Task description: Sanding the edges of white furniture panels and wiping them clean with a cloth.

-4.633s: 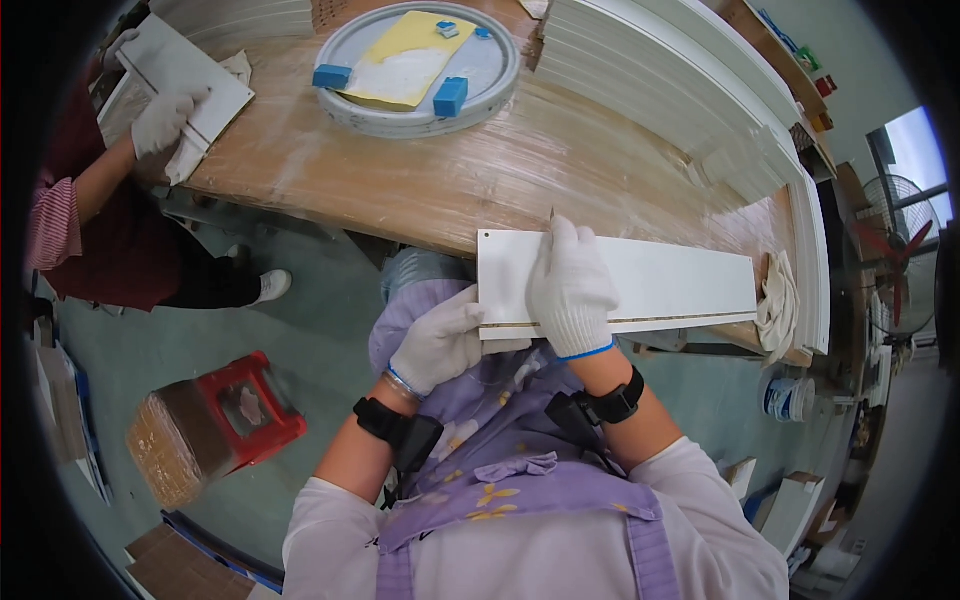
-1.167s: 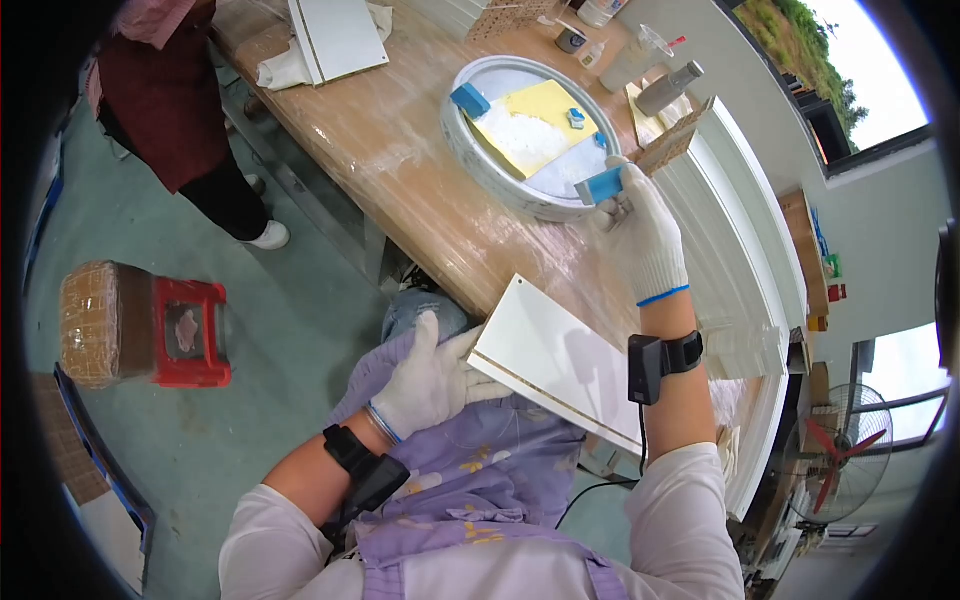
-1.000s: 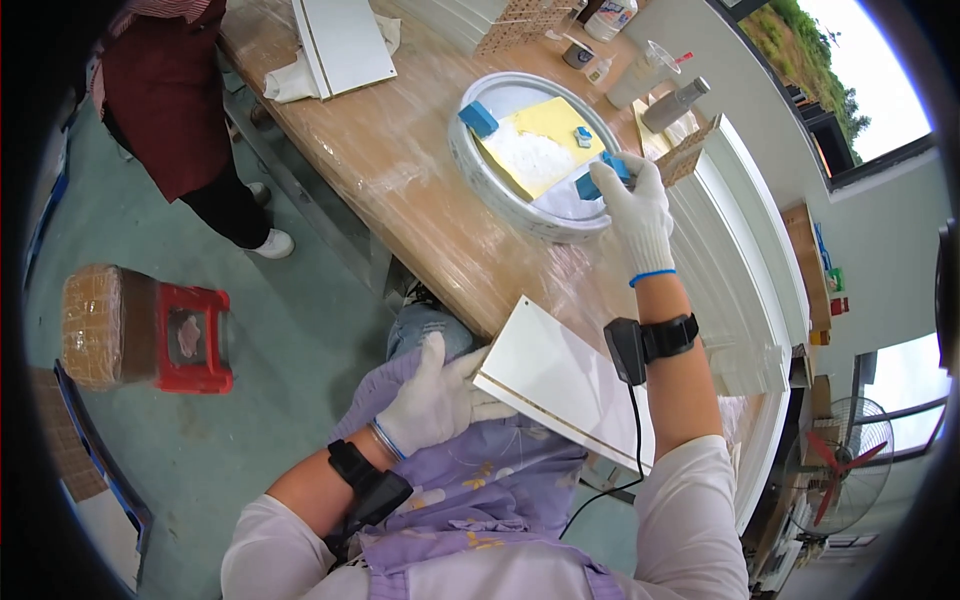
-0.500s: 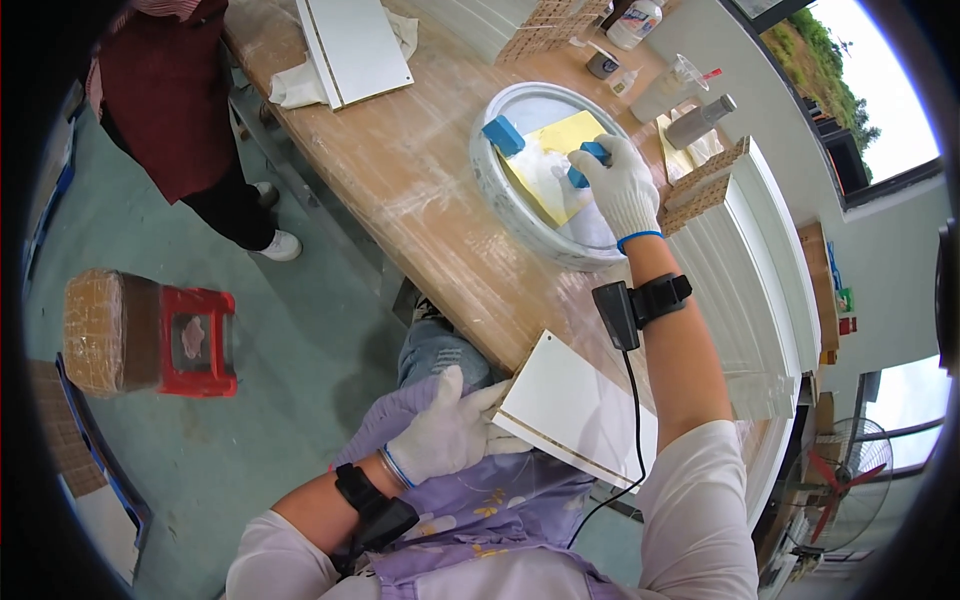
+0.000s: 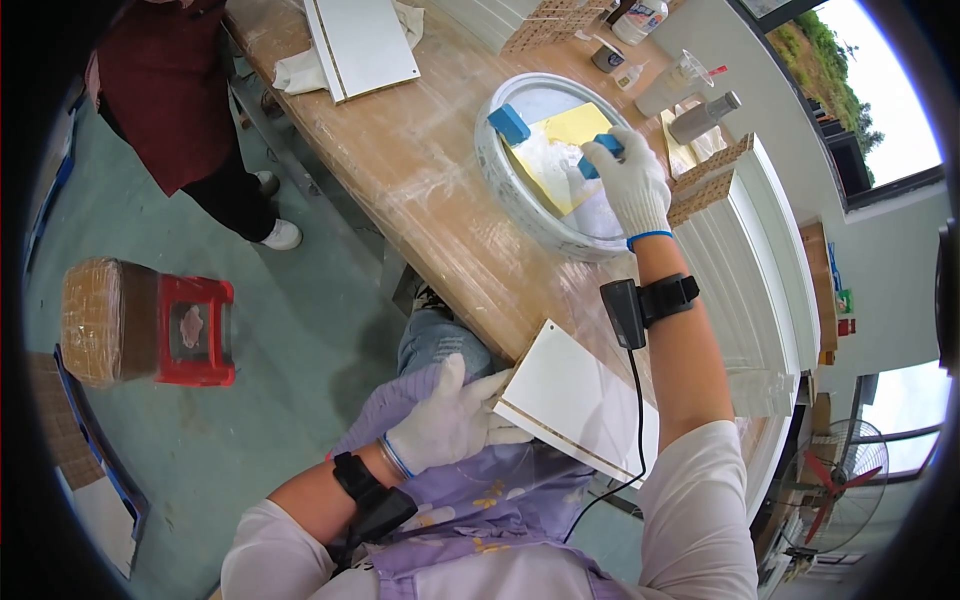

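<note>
The right hand (image 5: 638, 188), in a white glove, is closed with thumb and fingers around a blue block (image 5: 601, 158), over the white-smeared yellow sheet (image 5: 578, 124) on a round grey lid (image 5: 492, 185); whether block and sheet touch, I cannot tell. A second blue block (image 5: 509, 123) lies at the sheet's left corner. The left hand (image 5: 448, 422), also gloved, is open, its thumb raised and its fingers against the near left end of a white board (image 5: 585, 395), which lies over the edge of the table (image 5: 425, 165), below the lid.
</note>
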Available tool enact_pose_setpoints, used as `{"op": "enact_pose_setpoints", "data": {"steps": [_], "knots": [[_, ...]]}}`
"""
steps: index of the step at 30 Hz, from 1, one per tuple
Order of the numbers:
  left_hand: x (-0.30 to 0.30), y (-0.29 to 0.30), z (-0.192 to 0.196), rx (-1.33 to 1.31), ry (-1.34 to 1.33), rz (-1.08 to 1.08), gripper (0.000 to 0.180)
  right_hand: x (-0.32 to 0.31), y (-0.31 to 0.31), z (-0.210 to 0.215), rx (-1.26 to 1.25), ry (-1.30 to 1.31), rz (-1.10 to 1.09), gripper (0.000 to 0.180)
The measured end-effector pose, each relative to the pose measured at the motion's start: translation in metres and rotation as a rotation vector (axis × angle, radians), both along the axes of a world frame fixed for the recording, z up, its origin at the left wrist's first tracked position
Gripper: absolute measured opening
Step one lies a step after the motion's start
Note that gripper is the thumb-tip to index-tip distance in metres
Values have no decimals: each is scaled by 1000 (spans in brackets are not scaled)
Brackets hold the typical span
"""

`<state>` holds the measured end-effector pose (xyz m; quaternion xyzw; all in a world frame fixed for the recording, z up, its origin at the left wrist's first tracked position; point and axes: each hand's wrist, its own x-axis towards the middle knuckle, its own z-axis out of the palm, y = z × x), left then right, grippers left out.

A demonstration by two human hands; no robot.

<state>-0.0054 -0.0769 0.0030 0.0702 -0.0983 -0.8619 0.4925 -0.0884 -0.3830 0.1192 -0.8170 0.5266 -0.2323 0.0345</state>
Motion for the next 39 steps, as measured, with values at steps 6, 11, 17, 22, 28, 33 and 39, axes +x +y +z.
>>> {"op": "enact_pose_setpoints", "data": {"steps": [6,11,17,22,28,33,39], "knots": [[0,2,1,8,-13,16,111,-14,14,15,333,-480,-47,46],[-3,7,1,9,-11,25,110,-39,61,12,1021,-1319,69,25],[-3,6,-4,34,-8,37,112,-78,100,10,1477,-1420,241,39],[1,4,-4,16,76,75,111,-62,185,43,880,-873,238,39],[0,7,-7,111,167,92,111,-69,214,15,311,28,596,53],[-1,11,-10,104,234,67,110,-66,220,4,220,104,700,53],[-1,11,-14,75,239,68,108,-58,221,3,137,170,767,52]]}}
